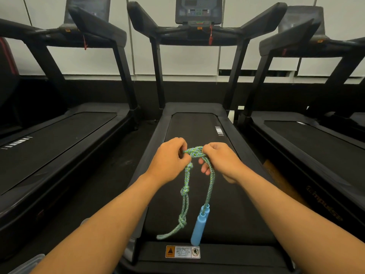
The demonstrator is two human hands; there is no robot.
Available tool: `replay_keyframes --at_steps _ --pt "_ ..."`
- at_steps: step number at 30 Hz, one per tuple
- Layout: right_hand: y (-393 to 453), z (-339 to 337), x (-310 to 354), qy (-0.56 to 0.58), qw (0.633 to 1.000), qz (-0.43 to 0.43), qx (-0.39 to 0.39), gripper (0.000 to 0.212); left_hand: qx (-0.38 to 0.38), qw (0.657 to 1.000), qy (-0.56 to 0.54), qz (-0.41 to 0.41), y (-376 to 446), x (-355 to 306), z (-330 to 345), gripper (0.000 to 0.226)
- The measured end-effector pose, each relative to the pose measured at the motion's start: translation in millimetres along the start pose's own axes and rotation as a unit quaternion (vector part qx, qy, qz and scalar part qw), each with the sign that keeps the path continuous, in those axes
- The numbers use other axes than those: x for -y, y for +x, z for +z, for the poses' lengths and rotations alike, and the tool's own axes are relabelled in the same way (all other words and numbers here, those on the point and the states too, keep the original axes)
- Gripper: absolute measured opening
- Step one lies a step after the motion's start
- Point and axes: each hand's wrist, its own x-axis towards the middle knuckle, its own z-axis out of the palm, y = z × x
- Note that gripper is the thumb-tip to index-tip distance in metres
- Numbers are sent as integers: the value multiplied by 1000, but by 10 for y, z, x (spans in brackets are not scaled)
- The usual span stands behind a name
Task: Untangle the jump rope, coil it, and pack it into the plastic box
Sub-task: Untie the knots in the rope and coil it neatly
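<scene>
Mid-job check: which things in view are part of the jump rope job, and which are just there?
Part of the job:
- jump rope, knotted, hanging between the hands
- its blue handles
- left hand and right hand, both pinching the top knot
- plastic box, only a corner visible at lower left

Just there:
- middle treadmill
- left treadmill
- right treadmill
- warning sticker

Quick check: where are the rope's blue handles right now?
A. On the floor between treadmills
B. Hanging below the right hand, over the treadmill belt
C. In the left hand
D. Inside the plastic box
B: the blue handles dangle on the rope below the right hand, above the treadmill belt; the left hand pinches only a knot.
</scene>
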Motion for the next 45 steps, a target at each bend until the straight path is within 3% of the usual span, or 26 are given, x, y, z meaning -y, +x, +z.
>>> replay_keyframes --at_steps 5,8,10,13,16,18,20,23,26,29,36,41,45 --pt "7 39 -29 -122 991 -40 -41 20 12 970 149 193 2 -39 36 23" --pt "15 26 -33 -139 988 -51 -37 19 10 972 138 190 8 -44 57 20" --pt "25 16 -43 -158 985 -55 -31 21 -6 984 100 145 19 -36 45 18" --pt "48 -21 -83 -167 984 -53 -30 18 -74 997 -8 -1 52 -24 -4 12" --pt "50 -34 -99 -167 985 -42 -28 15 -133 968 -117 -178 84 16 -38 10" --pt "44 -17 -91 -178 983 -44 -30 16 -118 959 -123 -227 74 67 -26 9" --pt "47 -4 -96 -206 976 -54 -42 20 -68 980 -63 -178 23 86 -5 23" --pt "54 6 -112 -234 969 -66 -53 23 12 995 98 6 -42 56 43 51" --pt "47 29 -107 -243 966 -71 -46 24 43 970 205 125 -19 -17 70 41" --pt "46 51 -115 -249 965 -75 -42 25 37 961 214 172 2 -43 74 16" --pt "72 -63 -162 -217 974 -51 -46 23 -48 992 116 14 -2 -34 -18 8" --pt "85 -141 -185 -183 981 -38 -47 18 -57 986 117 -105 35 -16 -119 10" --pt "89 -128 -187 -200 978 -49 -45 19 -46 971 5 -234 54 38 -116 17"
